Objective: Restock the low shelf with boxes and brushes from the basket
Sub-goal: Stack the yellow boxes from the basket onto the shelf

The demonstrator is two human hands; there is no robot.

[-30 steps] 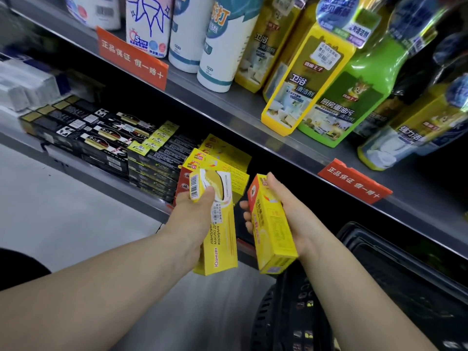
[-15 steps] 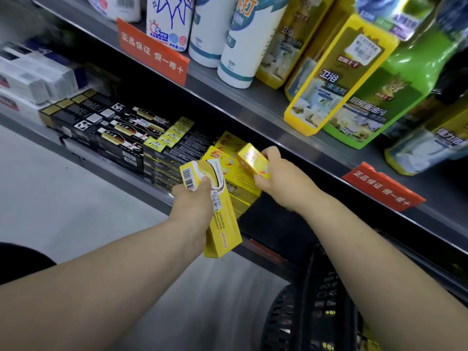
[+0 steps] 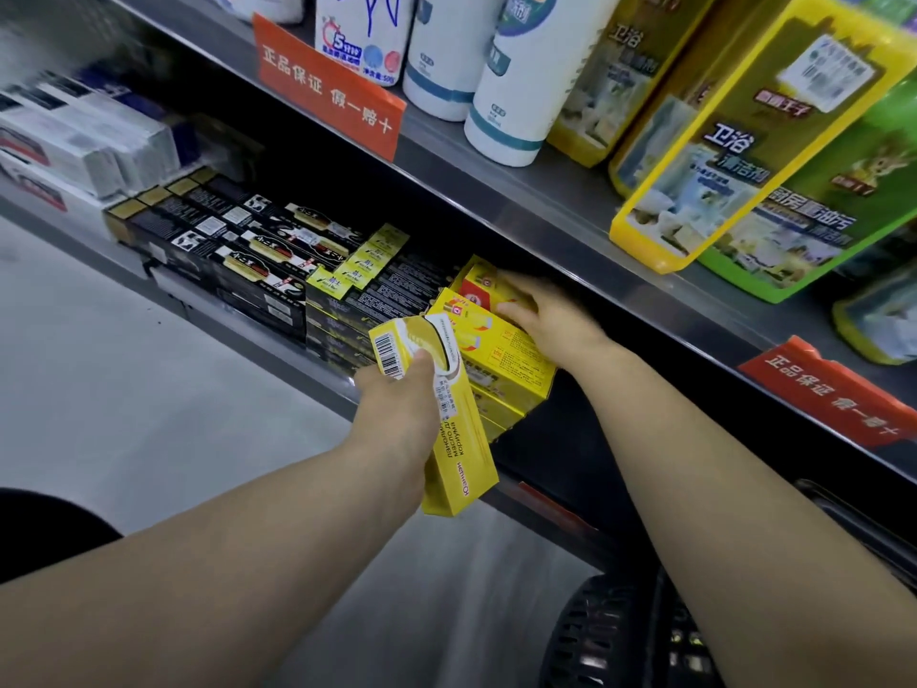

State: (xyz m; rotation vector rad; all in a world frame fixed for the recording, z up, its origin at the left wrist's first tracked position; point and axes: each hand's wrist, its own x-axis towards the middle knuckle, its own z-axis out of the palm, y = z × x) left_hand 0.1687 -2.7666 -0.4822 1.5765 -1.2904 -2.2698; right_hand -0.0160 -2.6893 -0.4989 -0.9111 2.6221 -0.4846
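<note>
My left hand point(image 3: 402, 404) grips a long yellow box point(image 3: 459, 454) with a barcode end, held in front of the low shelf point(image 3: 233, 335). My right hand point(image 3: 546, 320) reaches under the upper shelf and holds a second yellow box point(image 3: 479, 285) on top of a stack of yellow boxes point(image 3: 506, 369); fingers lie over its top, thumb on its near side. The black basket point(image 3: 610, 633) shows at the bottom right, partly behind my right arm. No brushes can be made out.
Black toothpaste-style boxes point(image 3: 258, 260) fill the low shelf left of the yellow stack, white boxes point(image 3: 74, 146) further left. The upper shelf point(image 3: 546, 211) carries white bottles and yellow and green refill packs, with orange price tags point(image 3: 327, 91) on its edge. Grey floor lies below.
My right hand has carried its yellow box from mid-air into the low shelf and onto the yellow stack. My left hand kept its box and moved slightly toward the shelf.
</note>
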